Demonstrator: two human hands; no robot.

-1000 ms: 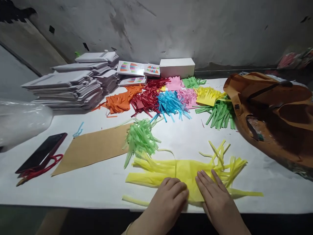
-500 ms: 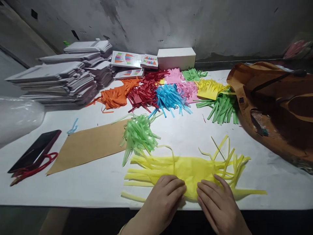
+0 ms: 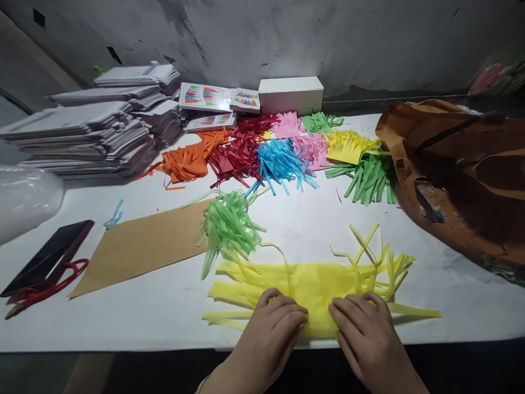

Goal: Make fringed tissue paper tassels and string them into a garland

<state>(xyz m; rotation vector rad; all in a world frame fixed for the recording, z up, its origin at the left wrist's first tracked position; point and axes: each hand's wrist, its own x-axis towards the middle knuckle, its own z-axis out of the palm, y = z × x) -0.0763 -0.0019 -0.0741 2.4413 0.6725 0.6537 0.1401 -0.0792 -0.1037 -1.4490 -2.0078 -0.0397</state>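
A: Where's the yellow paper (image 3: 322, 284), from your end?
B: On the bench (image 3: 156, 317); I see its middle between left hand (image 3: 273, 331) and right hand (image 3: 365, 334), the sheet spreading off to twelve o'clock, cut strips (image 3: 229, 291) fanning to nine and three.
A: Hands?
B: Both narrow, fingers bent together on the near part. I cannot tell whether either pinches it.
A: Around it?
B: Pale green fringe (image 3: 232, 219) at eleven, meeting those strips; brown card (image 3: 143, 243) at ten.

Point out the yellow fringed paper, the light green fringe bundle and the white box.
Yellow fringed paper (image 3: 318, 289), head view: its unfringed middle.
Light green fringe bundle (image 3: 231, 223), head view: its middle strips.
White box (image 3: 290, 102), head view: its front face.
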